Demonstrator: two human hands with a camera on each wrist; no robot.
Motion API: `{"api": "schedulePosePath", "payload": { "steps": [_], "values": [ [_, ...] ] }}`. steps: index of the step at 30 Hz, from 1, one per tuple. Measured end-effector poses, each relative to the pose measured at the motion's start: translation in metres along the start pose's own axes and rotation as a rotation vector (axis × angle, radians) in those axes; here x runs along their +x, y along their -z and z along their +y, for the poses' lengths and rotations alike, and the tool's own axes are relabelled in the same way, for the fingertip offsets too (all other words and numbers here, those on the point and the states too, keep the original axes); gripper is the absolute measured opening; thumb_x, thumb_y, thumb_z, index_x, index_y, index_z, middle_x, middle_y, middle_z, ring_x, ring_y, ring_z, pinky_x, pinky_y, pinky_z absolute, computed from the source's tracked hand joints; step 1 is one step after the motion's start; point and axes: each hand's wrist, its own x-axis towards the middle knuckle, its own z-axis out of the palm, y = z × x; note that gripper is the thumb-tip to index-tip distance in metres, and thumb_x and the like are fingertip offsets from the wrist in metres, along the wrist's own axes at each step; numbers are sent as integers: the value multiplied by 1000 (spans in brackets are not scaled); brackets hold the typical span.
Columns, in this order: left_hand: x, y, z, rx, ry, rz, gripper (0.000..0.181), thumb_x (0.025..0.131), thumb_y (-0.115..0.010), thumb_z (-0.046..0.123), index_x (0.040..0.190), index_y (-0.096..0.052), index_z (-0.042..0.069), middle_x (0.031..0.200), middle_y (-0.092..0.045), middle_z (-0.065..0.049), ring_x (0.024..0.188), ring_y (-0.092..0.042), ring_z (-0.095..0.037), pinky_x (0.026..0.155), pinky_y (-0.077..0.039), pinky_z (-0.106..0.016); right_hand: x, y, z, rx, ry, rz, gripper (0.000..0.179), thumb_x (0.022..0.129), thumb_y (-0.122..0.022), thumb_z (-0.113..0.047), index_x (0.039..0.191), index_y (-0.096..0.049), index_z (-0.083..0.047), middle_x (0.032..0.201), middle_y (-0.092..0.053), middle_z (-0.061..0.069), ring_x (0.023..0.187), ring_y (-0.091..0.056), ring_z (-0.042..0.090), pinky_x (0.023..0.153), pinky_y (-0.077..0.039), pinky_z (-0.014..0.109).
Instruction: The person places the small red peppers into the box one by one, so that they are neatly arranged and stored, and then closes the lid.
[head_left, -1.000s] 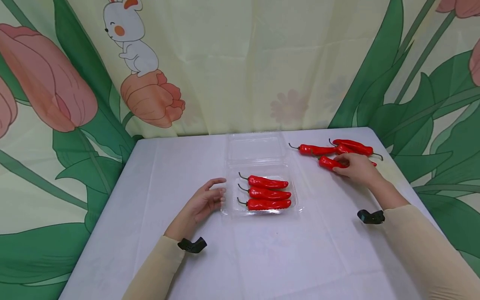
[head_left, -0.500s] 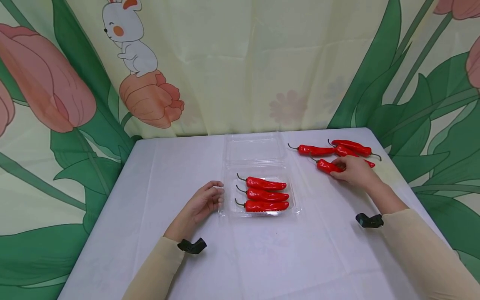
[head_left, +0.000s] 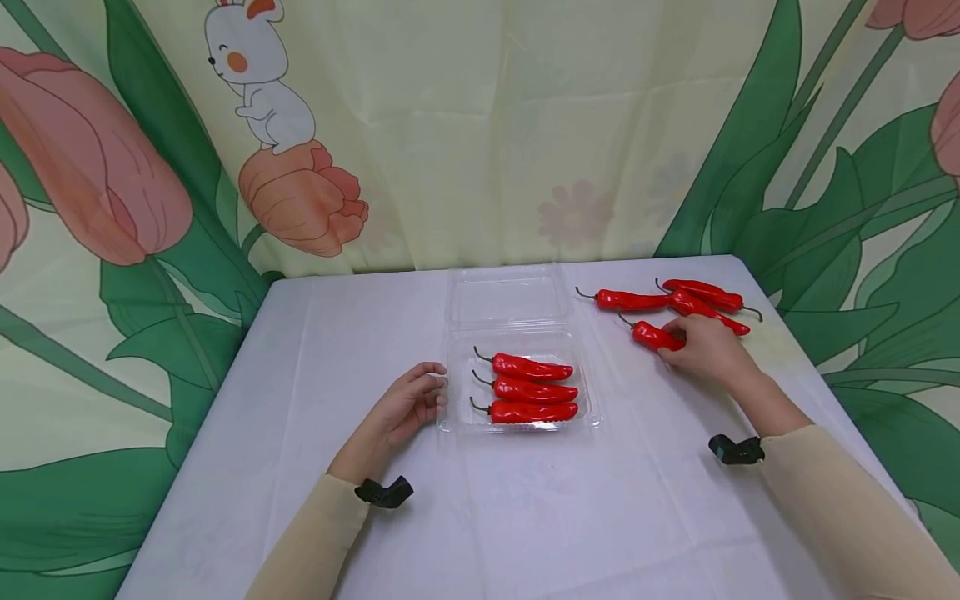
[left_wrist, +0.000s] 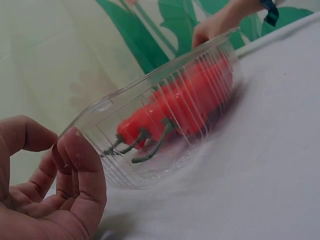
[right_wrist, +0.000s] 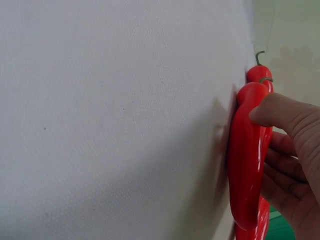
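Note:
In the head view an open clear plastic clamshell box (head_left: 589,408) lies mid-table with three red chili peppers (head_left: 534,392) side by side in its tray. My left hand (head_left: 408,406) is at the box's left side; the left wrist view shows thumb and index finger pinching the rim (left_wrist: 102,105). Over on the right, my right hand (head_left: 708,350) grips another red chili pepper (head_left: 654,335) between thumb and fingers. Seen from the right wrist, the thumb presses on this pepper (right_wrist: 245,150) near its stem end, and the other fingers are partly hidden behind it.
Behind the right hand, three more red chili peppers (head_left: 632,300) lie grouped near the table's back right corner. The box's lid (head_left: 510,298) is folded back toward the printed curtain (head_left: 465,167). A white cloth (head_left: 525,517) covers the table.
My right hand has drawn slightly toward me, and the gripped pepper has come a little away from the other peppers. The left hand stays at the box.

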Motion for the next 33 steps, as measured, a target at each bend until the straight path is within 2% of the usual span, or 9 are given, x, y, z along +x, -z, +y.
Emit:
{"api": "schedulePosePath", "payload": {
  "steps": [16,23,33],
  "values": [
    [1,2,-2,2,-5,14,18,102,-54,6,118,-51,10,92,-56,-1,73,-56,-13,65,-52,-21,-5,-2,-4,-18,47,22,62,79,-88,-21,130,-64,4,118,-68,26,107,-61,42,83,-61,53],
    [2,1,-1,-15,-9,6,17,102,-53,5,118,-50,10,92,-56,-1,73,-56,-13,64,-52,-21,-8,2,-13,-31,56,21,60,79,-88,-20,130,-65,3,119,-69,26,108,-61,42,84,-60,54],
    [1,2,-2,-18,-24,2,16,101,-54,3,115,-52,11,88,-58,0,70,-57,-11,63,-51,-21,-14,10,-26,-55,110,51,59,78,-89,-22,128,-68,0,117,-70,23,108,-62,40,86,-59,57]
  ]
}}
